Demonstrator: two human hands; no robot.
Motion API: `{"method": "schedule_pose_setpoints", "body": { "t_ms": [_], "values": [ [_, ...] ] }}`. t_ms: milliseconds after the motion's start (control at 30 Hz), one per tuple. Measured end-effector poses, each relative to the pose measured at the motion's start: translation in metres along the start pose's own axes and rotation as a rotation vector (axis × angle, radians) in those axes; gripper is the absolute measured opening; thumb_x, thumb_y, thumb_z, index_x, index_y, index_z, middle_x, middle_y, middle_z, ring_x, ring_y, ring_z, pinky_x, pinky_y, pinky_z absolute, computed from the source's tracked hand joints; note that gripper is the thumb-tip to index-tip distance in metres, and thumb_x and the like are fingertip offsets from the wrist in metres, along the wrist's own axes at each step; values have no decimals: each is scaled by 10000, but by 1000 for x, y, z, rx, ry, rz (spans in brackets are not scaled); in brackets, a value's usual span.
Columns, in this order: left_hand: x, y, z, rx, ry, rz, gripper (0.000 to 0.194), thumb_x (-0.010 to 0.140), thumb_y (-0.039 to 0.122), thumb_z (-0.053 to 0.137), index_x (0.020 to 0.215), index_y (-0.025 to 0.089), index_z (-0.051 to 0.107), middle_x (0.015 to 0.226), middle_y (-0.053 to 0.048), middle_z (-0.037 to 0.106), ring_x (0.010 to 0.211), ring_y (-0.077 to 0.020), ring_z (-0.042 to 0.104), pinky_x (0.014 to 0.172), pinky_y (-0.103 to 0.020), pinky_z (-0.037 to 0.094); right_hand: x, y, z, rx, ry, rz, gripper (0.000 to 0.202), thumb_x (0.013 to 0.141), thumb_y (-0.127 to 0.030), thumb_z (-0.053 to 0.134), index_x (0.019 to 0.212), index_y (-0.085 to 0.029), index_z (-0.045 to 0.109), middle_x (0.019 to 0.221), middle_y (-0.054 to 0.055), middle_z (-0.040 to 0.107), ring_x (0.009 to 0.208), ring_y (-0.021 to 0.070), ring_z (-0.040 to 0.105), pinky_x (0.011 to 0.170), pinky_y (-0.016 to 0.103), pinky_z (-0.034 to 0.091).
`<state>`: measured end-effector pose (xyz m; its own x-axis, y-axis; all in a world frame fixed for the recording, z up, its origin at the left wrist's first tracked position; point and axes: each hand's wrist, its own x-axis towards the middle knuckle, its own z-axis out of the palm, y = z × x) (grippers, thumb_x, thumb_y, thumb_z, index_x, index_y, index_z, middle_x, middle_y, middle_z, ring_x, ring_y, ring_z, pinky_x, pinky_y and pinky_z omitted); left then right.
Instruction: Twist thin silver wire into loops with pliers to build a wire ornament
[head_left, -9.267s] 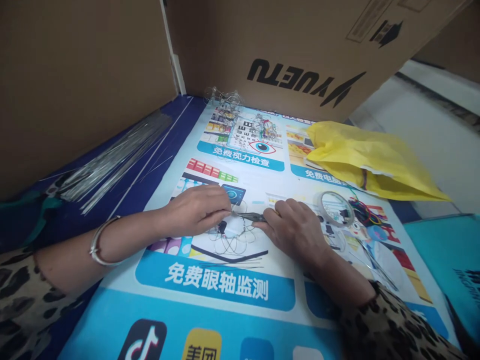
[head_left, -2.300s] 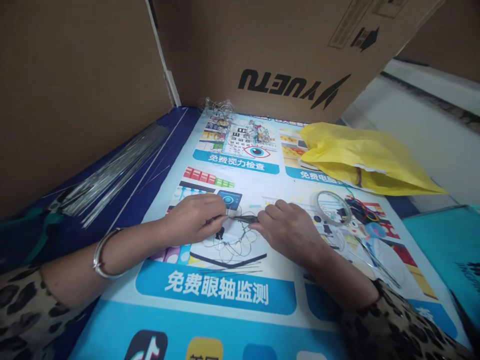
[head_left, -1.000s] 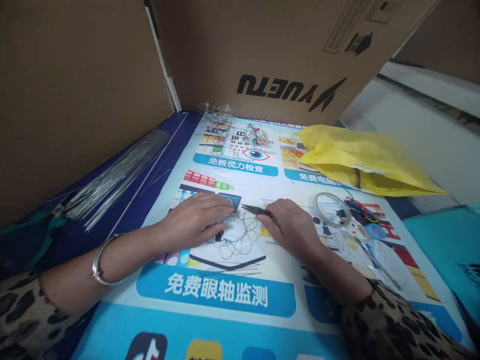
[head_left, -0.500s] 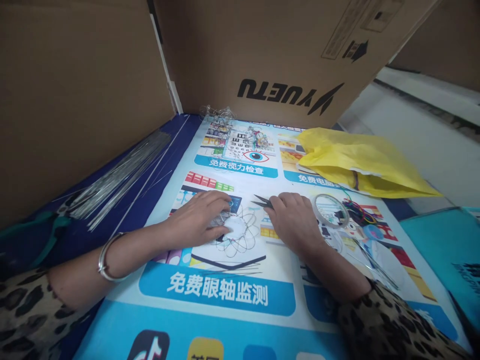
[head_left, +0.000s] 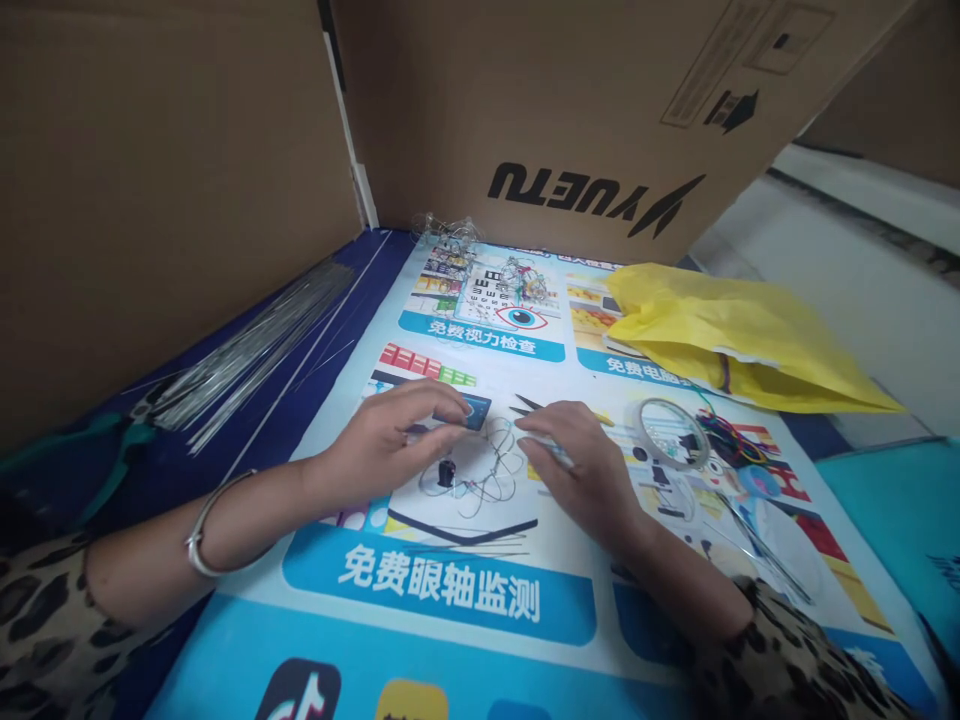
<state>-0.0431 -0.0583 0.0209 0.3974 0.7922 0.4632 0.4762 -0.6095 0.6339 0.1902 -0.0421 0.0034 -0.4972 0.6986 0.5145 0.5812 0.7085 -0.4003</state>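
Observation:
A flower-shaped wire piece (head_left: 487, 480) with thin looped petals lies on the printed sheet. Over its left side is my left hand (head_left: 405, 430), thumb and fingers apart, with nothing seen between them. My right hand (head_left: 574, 465) is just right of the loops, its thumb and forefinger spread. Dark pointed tweezers (head_left: 527, 404) show beyond the right fingertips; the rest of the tool is partly hidden by that hand. Several straight wires (head_left: 465, 540) lie on the sheet nearer to me.
A bundle of silver wires (head_left: 255, 340) and green-handled pliers (head_left: 112, 450) lie left. Tangled wire shapes (head_left: 525, 280) sit at the back. On the right are a tape roll (head_left: 671, 433), coloured cords (head_left: 731, 440) and a yellow bag (head_left: 735, 330). Cardboard (head_left: 570, 100) stands behind.
My right hand has opened and no longer grips the tweezers. The fingers of my left hand have lifted off the wire flower, showing more of its loops. The view has shifted slightly.

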Motion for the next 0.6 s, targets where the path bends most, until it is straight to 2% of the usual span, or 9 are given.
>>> {"method": "schedule_pose_setpoints", "body": {
  "t_ms": [133,233,367,600],
  "values": [
    [-7,3,8,145,-238,13,344,818,350,546,1122,193,513,1115,-74,599,1055,-202,530,886,-350,438,-5,-5,6,-22,-168,27,347,783,-356,576,1100,-216,564,1079,64,624,1070,229,492,913,413,372],
    [-12,-1,11,224,-350,6,464,808,403,548,1215,206,448,1232,-86,526,1154,-228,458,944,-388,390,-9,-2,9,-80,-262,60,509,753,-409,593,1214,-216,492,1175,84,578,1156,263,431,941,464,336],
    [-16,-9,10,290,-410,-15,541,797,443,548,1272,233,397,1330,-93,433,1221,-252,385,974,-415,341,-10,1,9,-100,-310,104,571,746,-425,591,1258,-214,447,1210,87,555,1184,268,401,946,473,322],
    [-16,-13,8,355,-430,-16,604,780,517,527,1292,238,370,1330,-79,437,1225,-253,378,981,-415,290,-10,-4,9,-112,-293,168,573,732,-426,603,1246,-225,449,1221,71,543,1149,263,416,931,456,322]
  ]
}}
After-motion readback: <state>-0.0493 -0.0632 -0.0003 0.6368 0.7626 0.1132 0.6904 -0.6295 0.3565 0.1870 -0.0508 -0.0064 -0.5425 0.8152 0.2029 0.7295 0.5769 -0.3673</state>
